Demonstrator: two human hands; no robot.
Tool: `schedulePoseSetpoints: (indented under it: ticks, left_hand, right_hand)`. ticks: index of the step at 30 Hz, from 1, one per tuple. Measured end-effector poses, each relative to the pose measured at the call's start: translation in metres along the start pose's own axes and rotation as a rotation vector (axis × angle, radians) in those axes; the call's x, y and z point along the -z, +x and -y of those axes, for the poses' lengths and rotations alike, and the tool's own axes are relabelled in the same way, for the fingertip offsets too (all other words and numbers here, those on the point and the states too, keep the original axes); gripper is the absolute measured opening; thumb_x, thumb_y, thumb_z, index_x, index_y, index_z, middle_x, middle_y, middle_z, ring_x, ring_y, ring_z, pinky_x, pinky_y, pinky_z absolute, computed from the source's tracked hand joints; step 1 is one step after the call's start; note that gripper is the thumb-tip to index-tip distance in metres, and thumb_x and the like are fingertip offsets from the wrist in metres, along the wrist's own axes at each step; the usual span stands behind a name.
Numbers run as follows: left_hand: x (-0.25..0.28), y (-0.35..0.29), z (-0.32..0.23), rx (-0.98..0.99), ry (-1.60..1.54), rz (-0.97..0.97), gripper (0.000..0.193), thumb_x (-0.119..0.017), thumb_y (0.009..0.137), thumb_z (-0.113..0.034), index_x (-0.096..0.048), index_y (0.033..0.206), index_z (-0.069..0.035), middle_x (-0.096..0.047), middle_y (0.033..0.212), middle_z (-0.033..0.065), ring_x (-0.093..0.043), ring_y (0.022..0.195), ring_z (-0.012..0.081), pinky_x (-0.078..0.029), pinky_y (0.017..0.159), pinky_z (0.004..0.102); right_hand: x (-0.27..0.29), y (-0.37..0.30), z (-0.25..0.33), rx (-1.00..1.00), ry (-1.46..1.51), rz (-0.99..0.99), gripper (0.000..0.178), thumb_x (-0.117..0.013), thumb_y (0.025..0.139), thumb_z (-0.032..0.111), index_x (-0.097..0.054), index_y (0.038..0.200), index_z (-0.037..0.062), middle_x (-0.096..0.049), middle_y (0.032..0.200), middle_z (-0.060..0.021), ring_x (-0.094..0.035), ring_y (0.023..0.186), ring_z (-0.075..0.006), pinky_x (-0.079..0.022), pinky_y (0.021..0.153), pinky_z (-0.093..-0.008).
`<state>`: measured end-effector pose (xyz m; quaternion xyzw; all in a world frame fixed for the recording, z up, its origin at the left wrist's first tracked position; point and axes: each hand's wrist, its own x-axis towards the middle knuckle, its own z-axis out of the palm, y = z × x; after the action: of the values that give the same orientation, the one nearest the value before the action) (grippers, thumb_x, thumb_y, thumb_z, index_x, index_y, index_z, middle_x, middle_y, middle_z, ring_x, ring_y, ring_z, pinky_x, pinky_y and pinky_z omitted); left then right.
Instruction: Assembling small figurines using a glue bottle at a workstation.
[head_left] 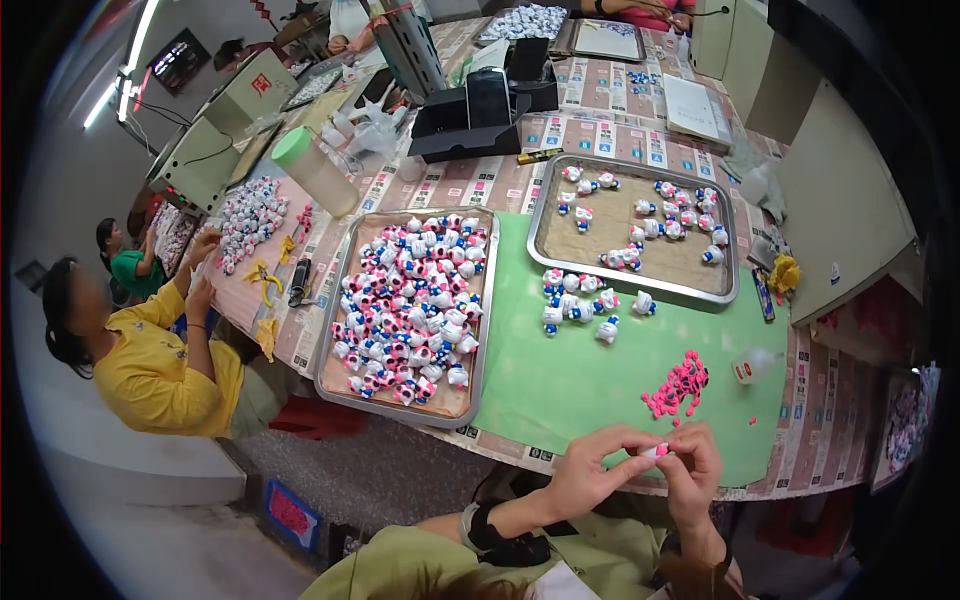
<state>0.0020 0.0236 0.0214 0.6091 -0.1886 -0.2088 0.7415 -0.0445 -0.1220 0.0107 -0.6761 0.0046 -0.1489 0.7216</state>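
Close to the front edge of the green mat (520, 380), my left hand (597, 468) and my right hand (694, 472) meet around a small white and pink figurine (656, 451). Fingertips of both hands pinch it and partly cover it. Just beyond them lies a heap of small pink pieces (679, 384), with a small clear squeeze bottle (756, 366) to its right. Further off on the mat stands a cluster of white, blue and pink figurines (576, 300). A metal tray (487, 330) to the left is heaped with similar figurines.
A second metal tray (590, 232) at the mat's far edge holds several spaced figurines. A green-lidded bottle (318, 172) and a black phone stand box (465, 130) are further back. At left, a person in yellow (165, 375) works; a beige cabinet (845, 200) borders the right.
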Motion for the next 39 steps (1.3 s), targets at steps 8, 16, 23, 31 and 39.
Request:
schedulePoseSetpoints:
  ticks: [8, 16, 23, 31, 39]
  left_hand:
    - [0.000, 0.005, 0.004, -0.079, 0.047, -0.013, 0.018, -0.055, 0.076, 0.004, -0.057, 0.094, 0.001, -0.058, 0.094, 0.0113, -0.054, 0.087, 0.0167, -0.042, 0.076, 0.0264]
    - [0.000, 0.010, 0.004, 0.058, -0.269, -0.003, 0.029, -0.049, 0.080, 0.004, -0.050, 0.109, 0.001, -0.051, 0.106, 0.0083, -0.051, 0.093, 0.0136, -0.042, 0.080, 0.0261]
    - [0.000, 0.013, 0.001, 0.412, -0.780, 0.088, 0.038, -0.042, 0.086, -0.005, -0.034, 0.123, 0.001, -0.050, 0.108, 0.0101, -0.051, 0.097, 0.0177, -0.043, 0.083, 0.0304]
    - [0.026, 0.011, 0.007, 0.214, -0.342, -0.179, 0.028, -0.052, 0.083, -0.008, -0.047, 0.109, -0.001, -0.053, 0.099, 0.0068, -0.053, 0.089, 0.0134, -0.043, 0.079, 0.0257]
    - [0.112, 0.036, -0.024, -0.365, 1.351, -0.743, 0.028, -0.058, 0.071, -0.003, -0.053, 0.099, -0.002, -0.054, 0.093, 0.0127, -0.049, 0.090, 0.0286, -0.035, 0.084, 0.0367]
  right_hand:
    - [0.004, 0.008, 0.002, 0.087, -0.184, 0.038, 0.013, -0.061, 0.068, -0.002, -0.055, 0.080, -0.0015, -0.050, 0.078, -0.0091, -0.046, 0.068, -0.0169, -0.037, 0.060, -0.0248]
    - [0.004, 0.008, 0.002, 0.190, -0.389, 0.078, 0.042, -0.068, 0.062, 0.005, -0.053, 0.102, 0.0053, -0.046, 0.099, -0.0116, -0.046, 0.093, -0.0241, -0.039, 0.076, -0.0329]
    - [-0.001, 0.009, 0.011, 0.352, -0.706, -0.009, 0.043, -0.070, 0.057, 0.003, -0.056, 0.098, 0.0033, -0.046, 0.098, -0.0105, -0.045, 0.088, -0.0256, -0.039, 0.074, -0.0351]
    - [0.006, 0.007, 0.014, 0.354, -0.772, -0.083, 0.050, -0.070, 0.059, 0.008, -0.051, 0.104, 0.0017, -0.045, 0.101, -0.0130, -0.045, 0.091, -0.0270, -0.038, 0.077, -0.0362]
    - [0.087, 0.027, -0.012, 0.090, -0.706, -0.526, 0.067, -0.066, 0.066, 0.005, -0.030, 0.122, 0.0017, -0.037, 0.118, -0.0109, -0.039, 0.104, -0.0200, -0.033, 0.086, -0.0338]
